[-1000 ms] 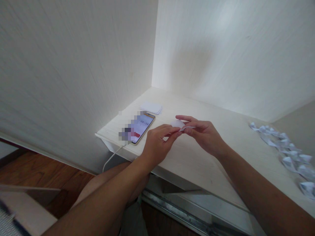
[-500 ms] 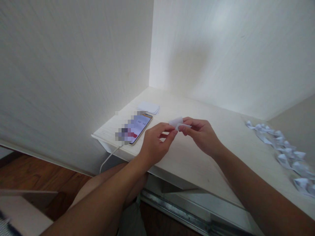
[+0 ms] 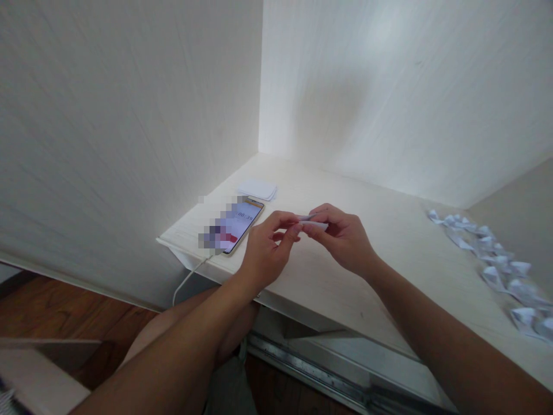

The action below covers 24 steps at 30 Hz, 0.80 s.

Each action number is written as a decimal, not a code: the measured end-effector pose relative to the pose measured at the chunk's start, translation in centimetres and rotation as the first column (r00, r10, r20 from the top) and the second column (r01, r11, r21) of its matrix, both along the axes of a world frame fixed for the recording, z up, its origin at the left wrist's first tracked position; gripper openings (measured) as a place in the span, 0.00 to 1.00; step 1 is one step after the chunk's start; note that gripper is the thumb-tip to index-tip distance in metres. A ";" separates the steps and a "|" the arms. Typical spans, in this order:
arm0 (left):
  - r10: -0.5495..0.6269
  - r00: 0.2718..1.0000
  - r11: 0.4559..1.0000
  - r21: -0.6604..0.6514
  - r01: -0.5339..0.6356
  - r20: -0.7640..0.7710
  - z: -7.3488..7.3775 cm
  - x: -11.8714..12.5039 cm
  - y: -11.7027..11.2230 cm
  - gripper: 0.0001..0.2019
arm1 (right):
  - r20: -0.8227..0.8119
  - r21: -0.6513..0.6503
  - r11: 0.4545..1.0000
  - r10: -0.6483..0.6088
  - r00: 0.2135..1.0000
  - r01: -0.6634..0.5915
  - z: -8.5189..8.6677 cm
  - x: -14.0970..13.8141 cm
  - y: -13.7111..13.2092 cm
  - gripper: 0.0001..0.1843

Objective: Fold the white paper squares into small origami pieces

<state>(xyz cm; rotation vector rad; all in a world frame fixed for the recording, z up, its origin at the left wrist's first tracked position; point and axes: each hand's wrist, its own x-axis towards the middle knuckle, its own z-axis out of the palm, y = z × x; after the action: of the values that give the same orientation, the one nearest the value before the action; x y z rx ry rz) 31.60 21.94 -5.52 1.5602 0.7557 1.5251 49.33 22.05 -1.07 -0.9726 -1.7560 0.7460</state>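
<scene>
White paper (image 3: 318, 225), apparently folded, is lying crosswise between left hand (image 3: 268, 245) and right hand (image 3: 347, 237), both pinching it with fingertips (image 3: 295, 230).

Likely a home: white desktop (image 3: 401, 242), wood-grain floor (image 3: 64, 311), phone (image 3: 240, 226) with pale cable (image 3: 185, 281).

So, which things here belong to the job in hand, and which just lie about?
Likely belonging:
bent white paper piece, in left hand and right hand
flat white paper stack
folded white paper pieces

Likely just lying about:
pale-edged rectangular phone, screen lit
thin white cable
</scene>
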 end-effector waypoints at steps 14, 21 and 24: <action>-0.023 0.983 0.987 -0.154 0.052 0.184 1.2 -0.1 0.3 0.10 | -0.210 -0.161 0.984 0.038 0.977 -0.072 0.4 -0.1 -0.3 0.23; -0.031 0.976 0.982 -0.174 0.069 0.216 1.5 -0.1 0.2 0.10 | -0.198 -0.143 0.989 0.000 0.980 -0.029 0.0 -0.1 -0.2 0.16; -0.030 0.967 0.977 -0.198 0.082 0.253 1.5 0.0 0.2 0.11 | -0.192 -0.131 0.991 -0.003 0.981 -0.023 -0.1 -0.2 -0.2 0.15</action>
<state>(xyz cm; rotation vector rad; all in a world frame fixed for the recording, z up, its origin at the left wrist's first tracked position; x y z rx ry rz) 31.60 22.16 -3.97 1.2007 0.6959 1.5137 49.12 21.82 -1.17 -0.9471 -1.5599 0.9419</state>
